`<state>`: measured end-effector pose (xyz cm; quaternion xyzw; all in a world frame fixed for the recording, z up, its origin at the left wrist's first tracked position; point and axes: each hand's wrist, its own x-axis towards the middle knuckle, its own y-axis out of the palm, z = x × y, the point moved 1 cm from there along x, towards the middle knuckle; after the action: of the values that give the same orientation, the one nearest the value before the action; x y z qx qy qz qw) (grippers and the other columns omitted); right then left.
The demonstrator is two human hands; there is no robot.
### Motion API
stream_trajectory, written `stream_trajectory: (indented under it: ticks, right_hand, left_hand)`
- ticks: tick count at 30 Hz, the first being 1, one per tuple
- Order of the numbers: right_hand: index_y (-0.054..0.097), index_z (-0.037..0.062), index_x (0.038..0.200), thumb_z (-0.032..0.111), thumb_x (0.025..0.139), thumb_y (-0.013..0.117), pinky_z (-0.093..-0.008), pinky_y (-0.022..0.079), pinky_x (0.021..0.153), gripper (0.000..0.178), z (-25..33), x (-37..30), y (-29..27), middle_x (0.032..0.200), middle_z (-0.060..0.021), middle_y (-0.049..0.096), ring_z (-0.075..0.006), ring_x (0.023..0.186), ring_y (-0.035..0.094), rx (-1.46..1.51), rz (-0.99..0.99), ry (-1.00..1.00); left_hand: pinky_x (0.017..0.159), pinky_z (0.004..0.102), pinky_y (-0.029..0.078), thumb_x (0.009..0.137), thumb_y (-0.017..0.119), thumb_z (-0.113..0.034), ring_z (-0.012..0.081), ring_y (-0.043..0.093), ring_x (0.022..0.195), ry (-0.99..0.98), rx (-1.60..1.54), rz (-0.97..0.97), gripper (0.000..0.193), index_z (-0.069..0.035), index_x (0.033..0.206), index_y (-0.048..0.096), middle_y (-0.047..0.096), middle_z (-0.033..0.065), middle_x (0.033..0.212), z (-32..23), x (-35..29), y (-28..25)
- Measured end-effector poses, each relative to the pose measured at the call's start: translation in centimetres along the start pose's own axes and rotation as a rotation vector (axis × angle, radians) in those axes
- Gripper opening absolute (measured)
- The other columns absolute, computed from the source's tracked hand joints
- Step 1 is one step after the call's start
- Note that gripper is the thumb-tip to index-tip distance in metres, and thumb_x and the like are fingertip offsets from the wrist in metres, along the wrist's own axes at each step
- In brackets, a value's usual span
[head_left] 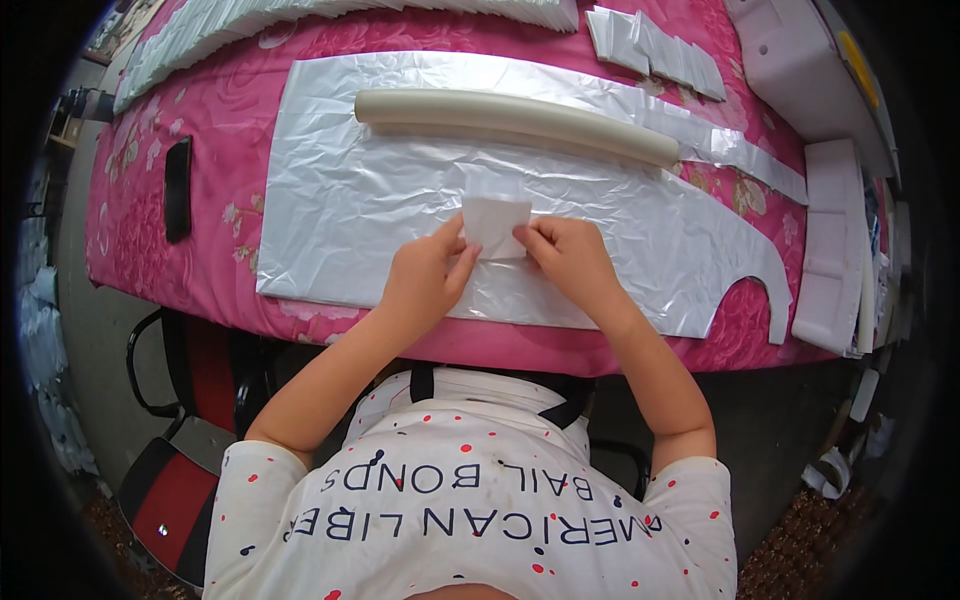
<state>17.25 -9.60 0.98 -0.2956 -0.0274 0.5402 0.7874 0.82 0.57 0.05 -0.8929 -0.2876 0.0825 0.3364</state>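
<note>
Between my two hands is a small folded square of thin white plastic film (497, 226). My left hand (428, 268) pinches its left edge between thumb and fingers. At its right edge, the thumb and fingers of my right hand (572, 258) are closed on it. Beneath lies a large flat sheet of white plastic film (340, 210), creased, with a strap-like curved cutout at its right end. A long beige tube (515, 118) rests across the sheet, beyond my hands.
A pink flowered cloth (130, 235) covers the table. On its left lies a dark flat bar (178, 190). Long rows of folded white packets (330, 12) line the far edge, with a smaller stack (655, 52) at far right. White foam blocks (828, 245) stand on the right; a red-black chair (170, 500) is lower left.
</note>
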Motion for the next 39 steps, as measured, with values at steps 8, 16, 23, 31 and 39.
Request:
stream_trajectory:
  ticks: [8,16,23,31,39]
  right_hand:
    - [0.062,-0.003,0.069,0.024,0.085,0.058,-0.0252,0.043,0.049,0.032,2.5,2.2,-1.1,0.059,-0.0068,0.06,-0.0124,0.052,0.06,0.052,0.16,0.342]
    - [0.062,-0.004,0.068,0.022,0.084,0.058,-0.0262,0.044,0.05,0.031,1.7,2.5,-1.0,0.058,-0.0074,0.059,-0.0131,0.051,0.059,0.055,0.175,0.332]
    - [0.062,-0.0047,0.067,0.022,0.081,0.06,-0.0257,0.045,0.05,0.03,1.5,2.3,-0.5,0.054,-0.008,0.058,-0.0137,0.05,0.058,0.06,0.128,0.314]
    - [0.064,0.0035,0.065,0.021,0.064,0.065,-0.0342,0.049,0.058,0.017,2.0,0.2,-1.2,0.063,-0.0122,0.063,-0.026,0.06,0.061,-0.583,0.001,0.065]
    - [0.065,0.0015,0.075,0.018,0.068,0.068,-0.0297,0.048,0.06,0.018,0.7,-5.1,-1.8,0.066,-0.0098,0.064,-0.0194,0.062,0.062,-0.292,0.276,0.081]
  left_hand:
    - [0.057,0.0304,0.047,0.08,0.063,-0.016,0.0231,0.06,0.055,-0.251,-0.153,-0.036,0.066,0.01,0.131,0.031,0.065,0.0101,0.073,0.0,2.2,-0.4]
    - [0.099,0.041,0.032,0.076,0.066,-0.023,0.0334,0.041,0.119,0.265,0.296,-0.141,0.073,0.007,0.132,0.031,0.041,0.0205,0.131,-0.8,2.2,0.7]
    - [0.111,0.0443,0.009,0.075,0.053,-0.057,0.0314,0.013,0.137,0.24,0.474,0.028,0.096,0.007,0.138,0.018,0.019,0.0223,0.144,-0.6,2.5,4.1]
    - [0.11,0.0445,0.01,0.072,0.056,-0.06,0.0318,0.015,0.136,0.285,0.496,-0.016,0.103,0.009,0.137,0.017,0.02,0.022,0.144,-0.6,2.6,4.0]
    - [0.108,0.0451,0.019,0.068,0.064,-0.047,0.0325,0.024,0.133,0.417,0.424,0.475,0.093,0.009,0.133,0.028,0.027,0.0214,0.142,-0.3,-4.5,-1.5]
